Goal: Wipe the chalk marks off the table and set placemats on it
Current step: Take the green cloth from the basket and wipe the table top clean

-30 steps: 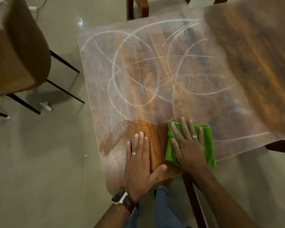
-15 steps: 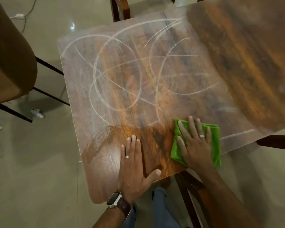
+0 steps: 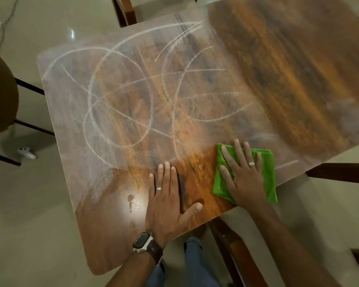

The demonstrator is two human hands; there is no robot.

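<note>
White chalk marks (image 3: 120, 104), loops and crossing curves, cover the left and middle of the wooden table (image 3: 278, 69). A folded green cloth (image 3: 267, 175) lies near the table's near edge, and my right hand (image 3: 243, 175) presses flat on it with the fingers spread. My left hand (image 3: 166, 195) rests flat on the bare wood just left of the cloth, palm down, holding nothing. The strip of wood between and in front of my hands looks darker and free of chalk. No placemats are in view.
A brown chair (image 3: 0, 96) with black legs stands left of the table. Wooden chair parts show at the far edge (image 3: 124, 9) and the right (image 3: 340, 172). A small white object (image 3: 27, 153) lies on the tiled floor at left.
My right hand has slid the green cloth to the right along the near edge, widening the chalk-free patch. My left hand has stayed flat on the table.
</note>
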